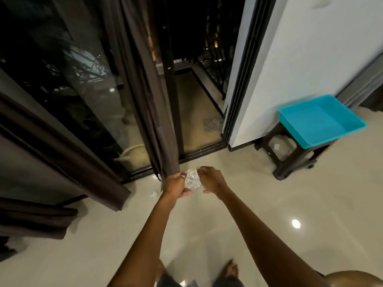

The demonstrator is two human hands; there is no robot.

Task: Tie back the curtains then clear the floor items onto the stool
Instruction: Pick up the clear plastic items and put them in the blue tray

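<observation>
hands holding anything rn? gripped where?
Yes: a small crumpled clear wrapper, held between both hands. The left hand pinches its left side, the right hand its right side and top.

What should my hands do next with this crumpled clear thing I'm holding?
Probably carry it right to the blue tray on the stool. Both the left hand and right hand hold the clear crumpled piece, and another scrap lies on the floor by the curtain.

Fig.: glossy beige floor (269, 204) w/ items on it.
Dark stool (290, 156) by wall, crumpled wrapper (153, 194) nr curtain hem (165, 172).
</observation>
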